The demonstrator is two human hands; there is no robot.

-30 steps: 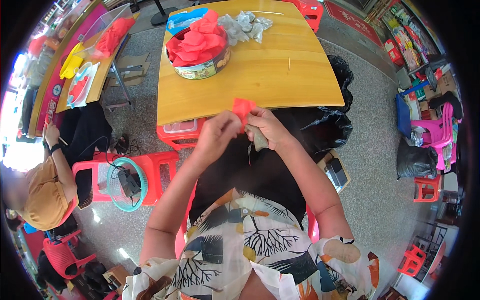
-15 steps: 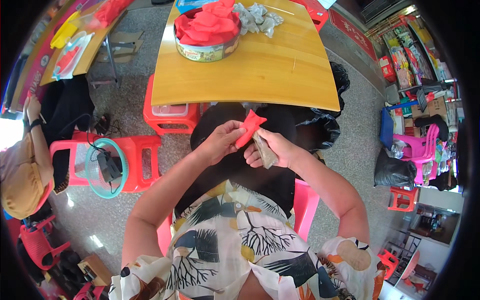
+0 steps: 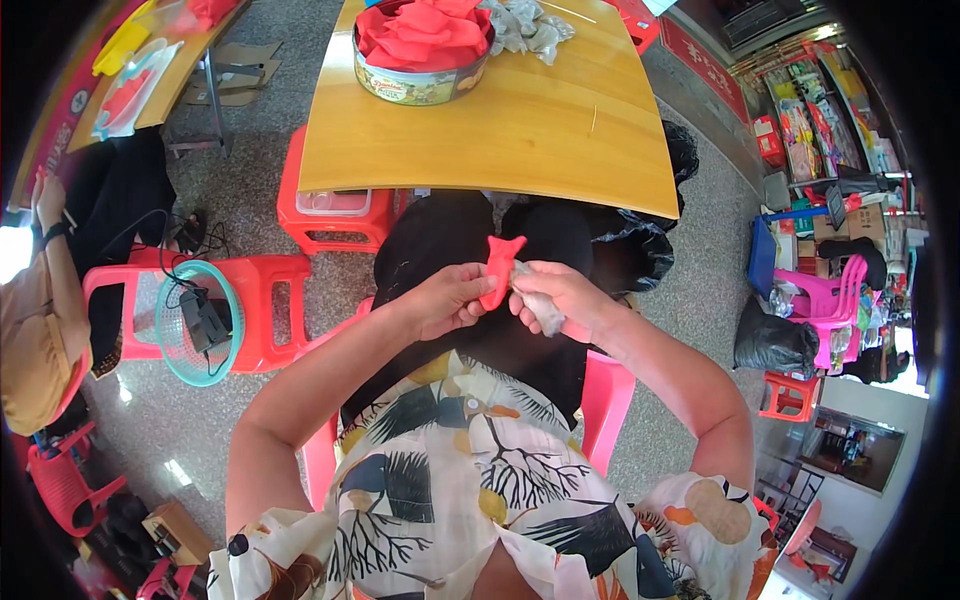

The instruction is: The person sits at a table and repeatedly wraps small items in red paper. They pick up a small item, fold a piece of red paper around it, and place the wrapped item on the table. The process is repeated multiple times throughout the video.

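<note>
Over my lap, my left hand [image 3: 452, 302] pinches a small red cloth piece [image 3: 500, 268] with a flared upper end standing up above the fingers. Close beside it, my right hand [image 3: 568, 296] is closed around a small clear plastic bag [image 3: 544, 314] with greyish-brown contents. The bag's upper end meets the cloth piece; whether it goes inside, I cannot tell. Ahead on the wooden table [image 3: 500, 150] is a round printed tin [image 3: 425, 86] heaped with similar red cloth pieces [image 3: 425, 35]. Several small filled plastic bags [image 3: 535, 35] lie right of the tin.
Left of my legs stand red stools [image 3: 270, 310], one bearing a teal basket [image 3: 200, 345] with a black device. Another person [image 3: 45, 340] sits at the far left. Black plastic bags [image 3: 640, 250] rest under the table's right side. Shelves with goods [image 3: 820, 120] stand at right.
The right hand has turned, and its fingers now wrap around the plastic bag. The red cloth piece stands more upright and a little lower. The view has shifted slightly.
</note>
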